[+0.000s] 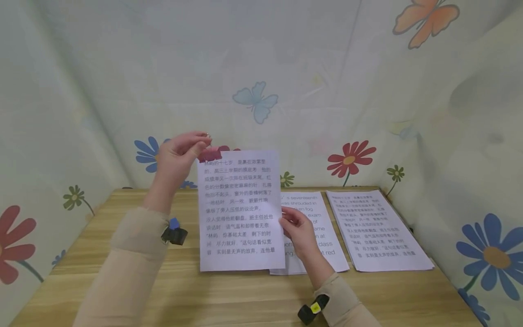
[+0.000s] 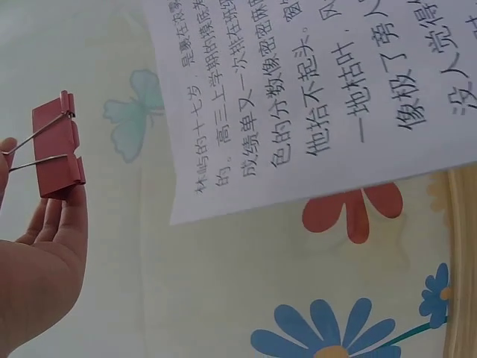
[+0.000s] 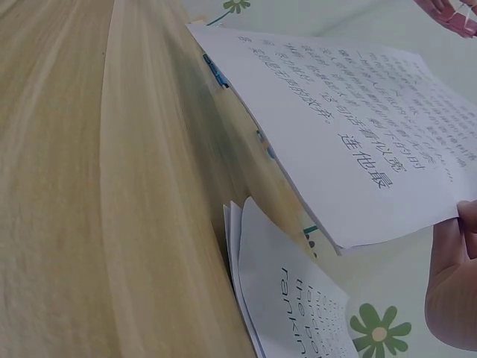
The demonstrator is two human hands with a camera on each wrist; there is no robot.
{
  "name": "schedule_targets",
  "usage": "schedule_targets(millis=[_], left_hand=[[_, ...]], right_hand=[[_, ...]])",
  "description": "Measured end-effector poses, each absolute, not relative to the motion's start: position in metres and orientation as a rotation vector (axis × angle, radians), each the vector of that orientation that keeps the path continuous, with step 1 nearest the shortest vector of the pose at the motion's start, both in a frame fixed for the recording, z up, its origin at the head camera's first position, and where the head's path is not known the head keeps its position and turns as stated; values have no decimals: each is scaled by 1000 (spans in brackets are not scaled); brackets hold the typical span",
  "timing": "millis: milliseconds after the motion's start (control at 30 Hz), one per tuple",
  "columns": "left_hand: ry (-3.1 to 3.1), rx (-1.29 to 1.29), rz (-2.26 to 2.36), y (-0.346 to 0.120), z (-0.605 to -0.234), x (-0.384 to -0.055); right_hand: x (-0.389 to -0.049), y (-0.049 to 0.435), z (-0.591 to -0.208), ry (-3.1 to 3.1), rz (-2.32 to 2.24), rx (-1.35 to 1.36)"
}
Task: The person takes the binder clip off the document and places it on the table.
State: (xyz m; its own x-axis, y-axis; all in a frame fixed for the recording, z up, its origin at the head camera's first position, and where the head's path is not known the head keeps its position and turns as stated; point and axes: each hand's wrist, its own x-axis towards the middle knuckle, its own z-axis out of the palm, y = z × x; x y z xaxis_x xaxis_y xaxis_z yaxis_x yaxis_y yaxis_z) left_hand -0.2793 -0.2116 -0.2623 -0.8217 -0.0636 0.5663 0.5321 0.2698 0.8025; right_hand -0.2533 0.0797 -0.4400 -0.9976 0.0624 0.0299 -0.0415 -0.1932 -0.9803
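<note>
Nearest, the right hand [image 1: 300, 231] pinches the right edge of a white printed paper sheaf [image 1: 239, 211], held upright with its lower edge on the wooden bench [image 1: 229, 295]. Farther left, the left hand [image 1: 180, 156] squeezes a red metal binder clip [image 2: 57, 145] beside the sheaf's top corner. I judge the clip should go on squarely with the edges aligned. Its jaw opening is hidden, and how many sheets the sheaf holds is unclear.

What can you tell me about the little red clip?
The red binder clip looks like painted metal, with two thin silver wire handles. The left hand pinches those handles, holding the clip up in the air, mouth toward the top left corner of the printed sheet. In the left wrist view it hangs apart from the paper.
</note>
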Motion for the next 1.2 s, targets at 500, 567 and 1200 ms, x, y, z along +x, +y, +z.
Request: schedule_targets(millis=[500, 567, 1200], left_hand=[[-2083, -282, -1626, -241, -313, -270], [-2100, -270, -1618, -245, -321, -267], [-2360, -209, -1388, -282, -392, -248]], right_hand=[[-256, 81, -448, -1832, 2420, -37], [-257, 81, -448, -1844, 2413, -71], [-256, 80, -446, -1897, 2384, -161]])
